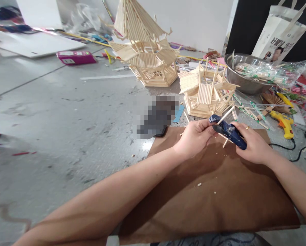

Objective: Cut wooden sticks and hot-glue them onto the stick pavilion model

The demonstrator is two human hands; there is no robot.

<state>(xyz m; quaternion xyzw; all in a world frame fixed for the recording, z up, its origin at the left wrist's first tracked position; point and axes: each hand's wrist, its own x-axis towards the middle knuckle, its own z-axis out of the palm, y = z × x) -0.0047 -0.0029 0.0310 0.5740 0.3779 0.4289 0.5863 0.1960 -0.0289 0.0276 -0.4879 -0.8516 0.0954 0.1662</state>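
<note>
My right hand (pixel 255 145) is wrapped round a worn, dark blue hand cutter (pixel 232 132), which looks like pruning shears. A thin wooden stick (pixel 226 115) slants up from the cutter's jaws. My left hand (pixel 194 136) is closed, thumb and fingers pinched at the stick's lower end, right beside the jaws; the fingers hide that end. Beneath the hands, more thin sticks (pixel 225 142) cross over a brown board (pixel 194 205). A small cut piece of stick (pixel 199 184) lies on this board.
Beyond the hands stand a small stick-built model (pixel 205 94) and a taller pagoda model (pixel 153 59). At right are a metal bowl (pixel 247 82) of wrapped sticks and a yellow glue gun (pixel 283 123) with a black cord. A blurred-out phone (pixel 156 118) lies left of the hands.
</note>
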